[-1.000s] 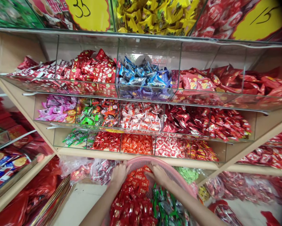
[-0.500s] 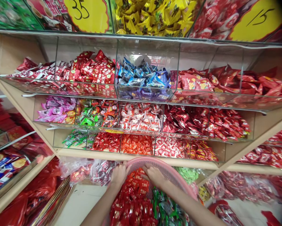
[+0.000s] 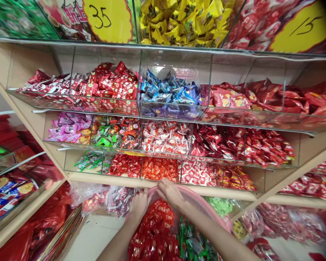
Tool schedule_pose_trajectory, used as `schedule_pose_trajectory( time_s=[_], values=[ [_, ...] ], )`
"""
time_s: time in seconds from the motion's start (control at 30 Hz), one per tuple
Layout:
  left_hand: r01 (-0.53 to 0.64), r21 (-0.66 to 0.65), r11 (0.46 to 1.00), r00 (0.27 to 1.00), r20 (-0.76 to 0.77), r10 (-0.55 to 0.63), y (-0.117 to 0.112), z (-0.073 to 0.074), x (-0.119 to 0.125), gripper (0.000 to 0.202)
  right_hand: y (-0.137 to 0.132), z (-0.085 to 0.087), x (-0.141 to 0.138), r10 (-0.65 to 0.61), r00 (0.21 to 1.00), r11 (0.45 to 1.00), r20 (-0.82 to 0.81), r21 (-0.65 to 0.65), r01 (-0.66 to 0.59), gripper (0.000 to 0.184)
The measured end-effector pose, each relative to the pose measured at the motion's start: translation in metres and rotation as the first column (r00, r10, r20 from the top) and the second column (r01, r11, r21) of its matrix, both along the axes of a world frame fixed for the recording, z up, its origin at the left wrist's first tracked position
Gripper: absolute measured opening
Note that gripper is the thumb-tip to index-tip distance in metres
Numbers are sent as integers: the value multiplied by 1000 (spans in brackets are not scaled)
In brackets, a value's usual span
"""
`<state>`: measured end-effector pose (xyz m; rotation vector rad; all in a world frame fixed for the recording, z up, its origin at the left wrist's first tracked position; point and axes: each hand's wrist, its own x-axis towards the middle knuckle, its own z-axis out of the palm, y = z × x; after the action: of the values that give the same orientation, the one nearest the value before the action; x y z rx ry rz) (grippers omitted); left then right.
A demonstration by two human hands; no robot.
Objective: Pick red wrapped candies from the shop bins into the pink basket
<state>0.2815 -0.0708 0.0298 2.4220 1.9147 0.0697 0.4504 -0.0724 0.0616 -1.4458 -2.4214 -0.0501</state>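
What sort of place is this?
Probably a shop selling sweets or snacks by the piece: the wooden shelves carry clear compartments of small wrapped packets, large yellow signs read 35 and 15, apparently prices, and a pink basket holds more packets.

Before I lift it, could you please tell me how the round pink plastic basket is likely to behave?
The round pink plastic basket is probably fairly stiff, judging by its smooth, even curve. It may feel heavy, given the many shiny red packets and green-wrapped packets inside. Those loose, glossy pieces would likely slide if it tilted.
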Motion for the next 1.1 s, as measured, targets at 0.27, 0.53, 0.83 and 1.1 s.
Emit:
schedule_pose_trajectory(
  time_s=[0.27, 0.53, 0.83, 1.1],
  values=[
    [-10, -4, 1000, 1000, 1, 10, 1, -2, 0, 50, 66, 17, -20, -584, 798, 771, -153, -411, 486, 49],
    [-4, -14, 1000, 1000, -2, 4, 4, -4, -1, 47, 85, 7, -57, -741, 646, 628, -183, -530, 570, 73],
    [-3, 1, 1000, 1000, 4, 3, 4, -6, 0, 48, 89, -13, -44, -615, 713, 763, -337, -482, 430, 39],
    [-6, 12, 1000, 1000, 24, 6, 4, -9, -1, 50, 103, -28, -26, -593, 516, 805, -618, -473, 358, 34]
  ],
)
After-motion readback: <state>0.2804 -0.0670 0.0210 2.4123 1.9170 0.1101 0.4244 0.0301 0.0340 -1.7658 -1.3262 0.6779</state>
